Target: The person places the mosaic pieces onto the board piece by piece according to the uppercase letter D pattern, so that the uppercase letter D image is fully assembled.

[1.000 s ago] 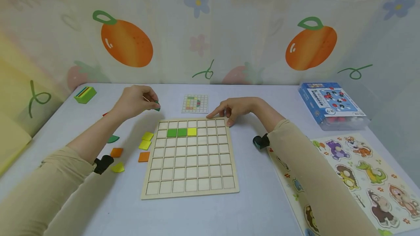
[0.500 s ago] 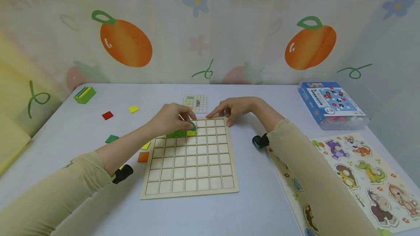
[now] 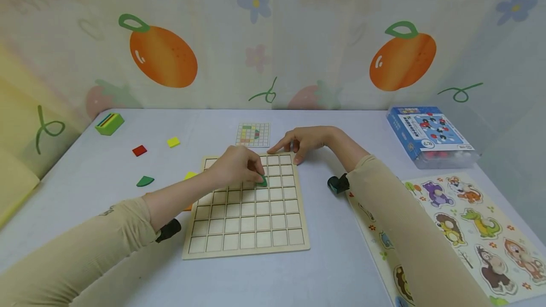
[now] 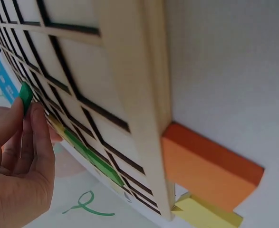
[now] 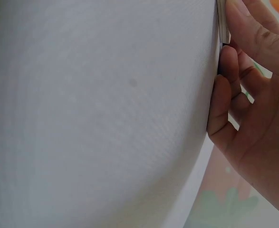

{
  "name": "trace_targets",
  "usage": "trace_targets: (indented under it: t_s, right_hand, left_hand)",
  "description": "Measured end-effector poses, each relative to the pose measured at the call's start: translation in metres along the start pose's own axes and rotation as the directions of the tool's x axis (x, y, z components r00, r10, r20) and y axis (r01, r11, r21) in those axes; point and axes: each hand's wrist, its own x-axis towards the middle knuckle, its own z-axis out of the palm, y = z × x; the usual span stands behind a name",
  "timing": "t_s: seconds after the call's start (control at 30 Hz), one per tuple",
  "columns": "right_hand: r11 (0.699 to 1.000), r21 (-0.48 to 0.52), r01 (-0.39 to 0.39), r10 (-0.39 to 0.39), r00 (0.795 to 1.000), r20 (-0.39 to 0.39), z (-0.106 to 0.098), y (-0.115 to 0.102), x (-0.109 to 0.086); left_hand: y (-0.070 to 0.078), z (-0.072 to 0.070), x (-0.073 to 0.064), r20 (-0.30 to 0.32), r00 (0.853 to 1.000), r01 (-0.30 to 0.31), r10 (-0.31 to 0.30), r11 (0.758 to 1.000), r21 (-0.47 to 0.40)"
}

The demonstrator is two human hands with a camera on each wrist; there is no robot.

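Observation:
My left hand (image 3: 236,167) pinches a small green quarter-circle tile (image 3: 262,182) between thumb and fingertips, close over the wooden grid board (image 3: 248,225), right of the upper middle. The same green tile (image 4: 26,95) shows at the fingertips in the left wrist view. Green square tiles (image 4: 99,164) and a yellow tile (image 4: 57,124) lie in one row of the board there; in the head view the left hand hides them. At the board's far right corner, my right hand (image 3: 309,140) holds the edge between thumb and forefinger, its other fingers bent.
Left of the board lie a red tile (image 3: 139,150), a yellow tile (image 3: 173,142), another green quarter-circle (image 3: 145,181) and an orange tile (image 4: 206,166). A pattern card (image 3: 253,135) lies behind the board. A blue box (image 3: 431,136) and an animal picture board (image 3: 482,240) are at right.
The left hand has carried the green quarter-circle tile from left of the board, rightward over the row of tiles, then nearer and further right. The right hand has stayed at the corner.

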Motion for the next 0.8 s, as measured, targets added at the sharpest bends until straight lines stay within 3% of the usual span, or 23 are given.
trace_targets:
  t_s: [0.17, 0.27, 0.4, 0.8]
  right_hand:
    - [1.0, -0.008, -0.013, 0.013, 1.0, -0.002, -0.0001, -0.0003, 0.0005]
    - [1.0, -0.006, -0.006, 0.006, 1.0, -0.002, -0.0004, -0.0003, 0.0003]
    - [1.0, 0.003, -0.001, 0.001, 1.0, 0.0, -0.0001, -0.001, 0.0]
    - [1.0, 0.009, 0.005, -0.005, 1.0, 0.001, 0.0003, -0.0012, 0.0005]
  left_hand:
    - [-0.0033, 0.0037, 0.0005, -0.011, 1.0, 0.003, -0.002, 0.998, 0.059]
    - [-0.0058, 0.0046, 0.0015, -0.006, 1.0, -0.028, 0.029, 0.996, 0.082]
    - [-0.0059, 0.0051, 0.0013, 0.0, 0.998, -0.06, 0.06, 0.994, 0.09]
    - [-0.004, 0.0052, 0.0003, 0.016, 0.997, -0.081, 0.079, 0.988, 0.134]
